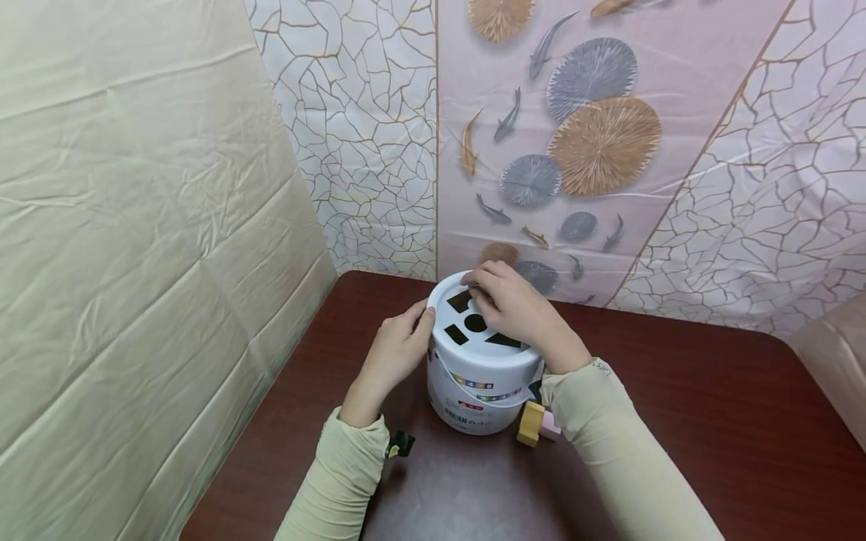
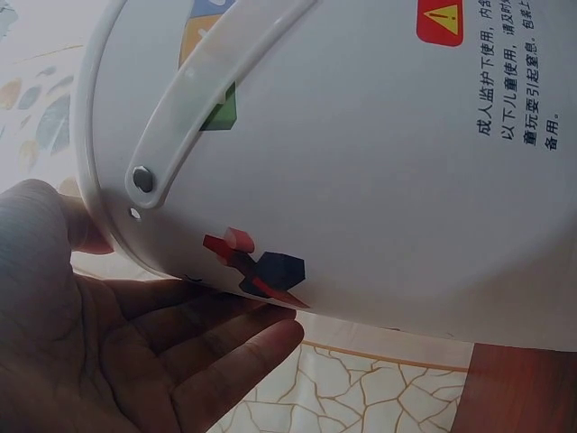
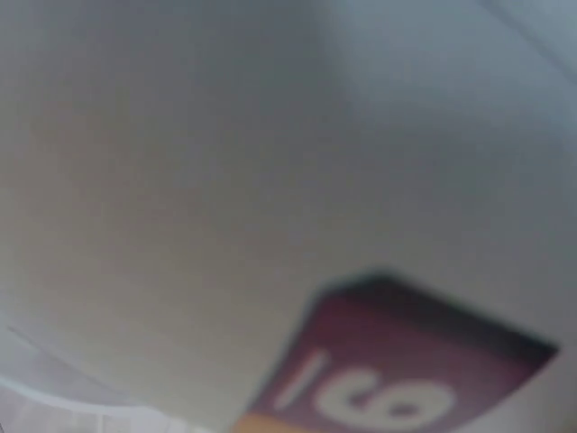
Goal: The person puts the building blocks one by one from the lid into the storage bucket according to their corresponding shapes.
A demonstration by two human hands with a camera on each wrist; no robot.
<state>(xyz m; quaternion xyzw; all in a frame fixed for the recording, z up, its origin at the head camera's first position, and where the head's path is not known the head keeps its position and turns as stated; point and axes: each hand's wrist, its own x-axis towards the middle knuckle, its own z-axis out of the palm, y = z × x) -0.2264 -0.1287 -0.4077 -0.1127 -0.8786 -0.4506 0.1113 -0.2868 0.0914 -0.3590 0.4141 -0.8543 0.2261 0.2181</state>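
Note:
A white lidded bucket (image 1: 467,409) stands on the table, printed with coloured blocks and text. Dark shaped holes, among them a round one, pierce its lid (image 1: 449,368). My left hand (image 1: 401,342) steadies the bucket's left side, thumb up at the rim; in the left wrist view its fingers (image 2: 239,361) lie nearly straight along the wall. Over the lid's right half is my right hand (image 1: 510,304), fingers bent down toward the holes. Whether it pinches anything I cannot tell. The right wrist view holds only the blurred bucket wall with a printed purple block (image 3: 388,361).
A yellow block (image 1: 531,424) and a pink block (image 1: 549,427) lie on the dark red table (image 1: 710,406), right of the bucket's base. The bucket's white handle (image 2: 207,99) hangs down across its front. Patterned cloth (image 1: 379,150) covers the wall behind the table.

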